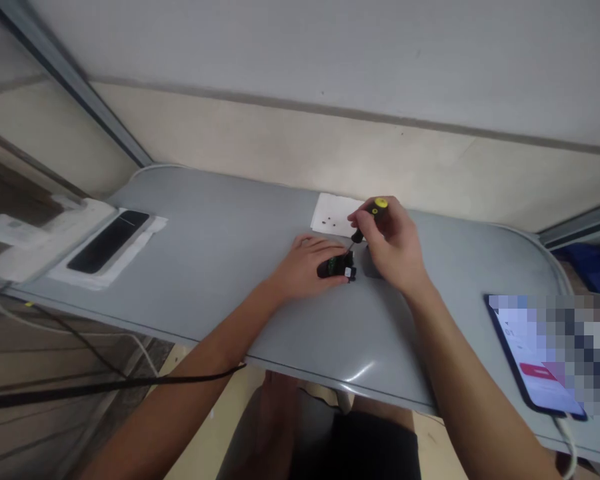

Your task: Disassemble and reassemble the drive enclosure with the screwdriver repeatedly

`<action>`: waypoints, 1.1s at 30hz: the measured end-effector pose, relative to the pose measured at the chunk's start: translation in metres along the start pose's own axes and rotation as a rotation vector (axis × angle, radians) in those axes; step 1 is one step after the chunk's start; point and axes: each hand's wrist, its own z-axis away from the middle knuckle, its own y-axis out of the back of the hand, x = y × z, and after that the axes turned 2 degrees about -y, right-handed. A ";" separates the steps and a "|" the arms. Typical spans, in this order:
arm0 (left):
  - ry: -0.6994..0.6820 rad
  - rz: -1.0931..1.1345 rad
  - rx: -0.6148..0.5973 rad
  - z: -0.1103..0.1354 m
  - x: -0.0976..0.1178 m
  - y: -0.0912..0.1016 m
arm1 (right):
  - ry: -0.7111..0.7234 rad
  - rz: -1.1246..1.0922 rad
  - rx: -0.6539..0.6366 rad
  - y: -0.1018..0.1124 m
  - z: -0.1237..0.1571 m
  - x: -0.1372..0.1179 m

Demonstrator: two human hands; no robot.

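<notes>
A small black device with a green circuit board (333,265) lies on the grey table (220,247). My left hand (307,270) holds it from the left, fingers along the far edge and thumb along the near edge. In my right hand (393,240) is a screwdriver (379,208) with a black handle and a yellow end. It is tilted, and its shaft reaches down to the device; the exact contact of the tip is too small to tell. A dark grey piece (373,263) lies partly hidden under my right hand. Several tiny dark pieces rest on white paper (340,208) behind.
A dark phone-like slab (109,241) lies on a white sheet at the left. To the right is a lit phone (530,360) with a white cable (567,437) plugged in. A pale wall (260,133) borders the table's far side. A black cable (130,385) crosses the lower left.
</notes>
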 end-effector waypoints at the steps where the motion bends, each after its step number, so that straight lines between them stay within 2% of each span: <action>1: 0.005 0.003 0.001 0.000 0.000 0.000 | -0.007 -0.058 -0.002 -0.002 0.002 0.002; 4: 0.017 0.013 -0.009 0.001 -0.001 0.002 | -0.041 -0.154 -0.020 -0.007 0.006 0.002; 9: 0.014 -0.005 -0.005 0.002 -0.001 0.003 | -0.033 -0.187 -0.014 -0.009 0.010 -0.005; 19: 0.138 0.011 -0.075 0.000 0.012 0.014 | -0.066 -0.214 0.010 -0.004 0.012 -0.002; 27: 0.165 0.000 -0.092 0.000 0.014 0.014 | 0.017 -0.276 0.155 -0.003 0.008 0.000; 33: 0.189 -0.003 -0.078 -0.002 0.013 0.013 | 0.053 -0.282 0.200 0.002 0.004 0.006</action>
